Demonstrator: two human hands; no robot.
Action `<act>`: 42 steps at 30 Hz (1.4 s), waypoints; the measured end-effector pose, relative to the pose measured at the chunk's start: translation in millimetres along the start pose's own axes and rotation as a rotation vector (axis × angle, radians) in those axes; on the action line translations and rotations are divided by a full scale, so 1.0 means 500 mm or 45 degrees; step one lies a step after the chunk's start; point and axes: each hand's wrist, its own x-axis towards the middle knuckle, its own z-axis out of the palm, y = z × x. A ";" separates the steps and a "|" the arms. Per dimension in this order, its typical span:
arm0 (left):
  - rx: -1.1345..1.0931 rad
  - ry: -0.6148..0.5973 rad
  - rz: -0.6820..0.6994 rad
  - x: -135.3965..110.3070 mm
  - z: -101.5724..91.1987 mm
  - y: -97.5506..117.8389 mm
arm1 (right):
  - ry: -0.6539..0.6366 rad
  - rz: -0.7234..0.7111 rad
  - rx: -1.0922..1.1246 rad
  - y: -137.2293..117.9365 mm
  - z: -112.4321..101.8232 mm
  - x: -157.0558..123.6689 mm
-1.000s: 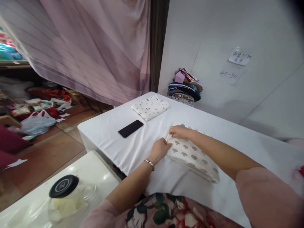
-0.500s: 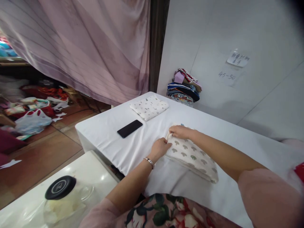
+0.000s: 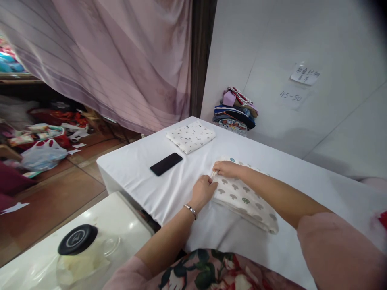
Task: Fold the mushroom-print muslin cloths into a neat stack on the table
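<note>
A folded white cloth with grey mushroom prints (image 3: 242, 197) lies on the white-covered table (image 3: 136, 185) in front of me. My left hand (image 3: 204, 189), with a bracelet at the wrist, pinches the cloth's left edge. Just beyond it, my right hand (image 3: 227, 169) grips the same edge from above, its forearm crossing over the cloth. Fingertips of both hands are partly hidden in the fabric. Farther back on the table is a second folded cloth with small dark prints (image 3: 191, 137), apart from my hands. Between it and the near edge lies a black phone (image 3: 166, 164).
A stack of folded clothes (image 3: 234, 110) stands behind the table against the grey wall (image 3: 272, 48). At lower left, a glossy white surface (image 3: 127, 217) bears a glass mug with a black lid (image 3: 78, 239). Plastic bags (image 3: 45, 155) sit on the floor beneath a pink curtain (image 3: 136, 60).
My right hand has shifted slightly left along the cloth's edge, and its forearm with it. My left hand has barely moved. The cloth stays in place.
</note>
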 end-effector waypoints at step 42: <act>-0.045 -0.184 -0.044 0.008 -0.004 -0.019 | 0.002 0.488 0.291 0.149 -0.051 0.013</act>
